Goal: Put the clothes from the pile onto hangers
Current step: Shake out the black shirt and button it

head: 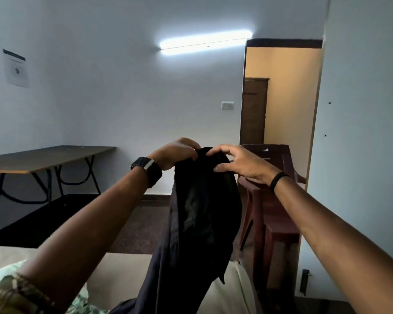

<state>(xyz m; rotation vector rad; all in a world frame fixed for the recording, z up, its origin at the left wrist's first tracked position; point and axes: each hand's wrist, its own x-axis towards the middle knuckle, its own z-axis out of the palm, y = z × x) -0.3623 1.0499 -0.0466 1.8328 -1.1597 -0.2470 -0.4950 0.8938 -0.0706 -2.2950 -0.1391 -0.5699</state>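
Patterned green fabric (11,284) lies nearest the lens at the lower left, apparently a garment, just beside the one dark garment (200,214) that hangs lifted in mid-air at the centre. Two hands hold it by its top edge: the left hand (175,155) has its fingers curled round the cloth, and the right hand (234,162) pinches it between thumb and fingertips, likely to find the collar or shoulders before hanging. No hanger is visible. Beyond stand one folding table (43,158) and one stack of maroon plastic chairs (275,200).
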